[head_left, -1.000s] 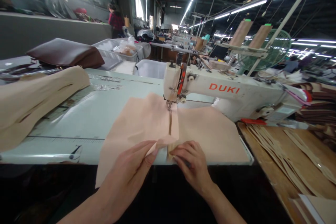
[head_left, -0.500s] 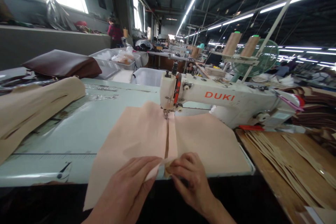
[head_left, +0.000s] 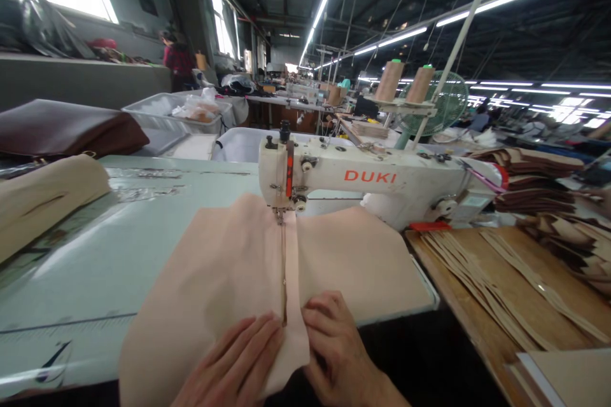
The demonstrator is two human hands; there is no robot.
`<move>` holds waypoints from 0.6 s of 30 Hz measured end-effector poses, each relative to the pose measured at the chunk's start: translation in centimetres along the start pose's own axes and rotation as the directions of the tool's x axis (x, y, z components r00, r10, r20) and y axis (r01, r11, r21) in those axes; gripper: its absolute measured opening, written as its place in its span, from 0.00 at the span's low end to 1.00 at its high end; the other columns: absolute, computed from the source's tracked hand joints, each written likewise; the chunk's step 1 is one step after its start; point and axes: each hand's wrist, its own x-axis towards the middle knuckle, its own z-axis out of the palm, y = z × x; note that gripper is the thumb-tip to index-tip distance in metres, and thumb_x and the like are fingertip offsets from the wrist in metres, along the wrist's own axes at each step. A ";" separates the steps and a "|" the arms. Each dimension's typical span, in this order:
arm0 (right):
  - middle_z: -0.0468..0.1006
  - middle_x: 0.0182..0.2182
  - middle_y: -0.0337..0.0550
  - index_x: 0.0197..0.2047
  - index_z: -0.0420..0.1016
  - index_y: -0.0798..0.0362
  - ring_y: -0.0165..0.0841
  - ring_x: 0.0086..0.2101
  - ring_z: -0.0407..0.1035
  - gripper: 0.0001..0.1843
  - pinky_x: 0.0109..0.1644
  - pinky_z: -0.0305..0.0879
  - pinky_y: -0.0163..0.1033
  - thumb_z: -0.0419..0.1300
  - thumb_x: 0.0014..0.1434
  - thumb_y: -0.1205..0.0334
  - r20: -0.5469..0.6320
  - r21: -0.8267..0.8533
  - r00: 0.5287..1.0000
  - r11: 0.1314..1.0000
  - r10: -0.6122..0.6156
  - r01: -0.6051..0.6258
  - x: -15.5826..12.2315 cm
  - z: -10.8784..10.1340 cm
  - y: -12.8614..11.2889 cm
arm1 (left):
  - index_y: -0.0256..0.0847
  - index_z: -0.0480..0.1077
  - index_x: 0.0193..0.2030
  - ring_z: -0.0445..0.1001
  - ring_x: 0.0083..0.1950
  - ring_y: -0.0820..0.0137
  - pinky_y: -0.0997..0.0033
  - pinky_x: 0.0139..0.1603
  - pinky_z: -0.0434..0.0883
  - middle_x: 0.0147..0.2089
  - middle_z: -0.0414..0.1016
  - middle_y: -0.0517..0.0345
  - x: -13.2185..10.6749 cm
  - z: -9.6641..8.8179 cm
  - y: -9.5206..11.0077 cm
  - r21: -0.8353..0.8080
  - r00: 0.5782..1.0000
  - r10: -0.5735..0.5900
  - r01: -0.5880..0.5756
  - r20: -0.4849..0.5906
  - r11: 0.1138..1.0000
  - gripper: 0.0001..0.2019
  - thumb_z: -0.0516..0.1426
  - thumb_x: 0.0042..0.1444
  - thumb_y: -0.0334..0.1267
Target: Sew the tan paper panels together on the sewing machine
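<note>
1. The work looks partway along: the pale peach, flat, leather-like panel (head_left: 181,305) sits under the presser foot (head_left: 280,216), with a length of its narrow dark slit (head_left: 285,308) at 6 o'clock from the foot, apparently left to sew. Anything finished at 12 o'clock is hidden by the machine head, and no stitches are clear.
2. The panel is broad and gently rippled, overhanging the tabletop's near edge. A pale straight strip (head_left: 292,267) runs along the slit's 3 o'clock side; a small glint shows within the slit.
3. At 7 o'clock from the slit, the left hand (head_left: 238,362) lies with fingers outstretched on the panel, not clenched. At 5 o'clock, the right hand (head_left: 334,350) has bent fingers at the strip's edge; whether they pinch it, I cannot tell.
4. Beyond, the off-white metal sewing machine (head_left: 329,172) reaches toward 3 o'clock across the glossy pale-green tabletop (head_left: 143,229); a folded beige piece (head_left: 52,200) lies towards 10 o'clock.
</note>
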 end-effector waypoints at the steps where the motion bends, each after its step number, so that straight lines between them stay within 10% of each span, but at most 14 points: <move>1: 0.78 0.40 0.47 0.40 0.72 0.54 0.39 0.42 0.66 0.12 0.47 0.62 0.48 0.51 0.57 0.72 -0.003 0.006 1.000 1.000 -0.005 0.005 0.0 0.0 0.0 | 0.37 0.71 0.57 0.71 0.62 0.70 0.70 0.73 0.49 0.58 0.76 0.56 0.0 0.1 0.0 0.001 1.000 -0.002 0.002 0.008 1.000 0.20 0.47 0.63 0.25; 18: 0.72 0.52 0.50 0.51 0.69 0.52 0.38 0.52 0.66 0.17 0.56 0.65 0.45 0.46 0.64 0.73 -0.030 0.001 0.971 0.971 0.239 -0.239 2.4 -1.4 0.1 | 0.37 0.72 0.57 0.75 0.56 0.70 0.68 0.72 0.52 0.56 0.78 0.57 -0.2 1.1 -1.2 0.030 0.987 0.139 -0.142 0.082 0.989 0.18 0.45 0.71 0.29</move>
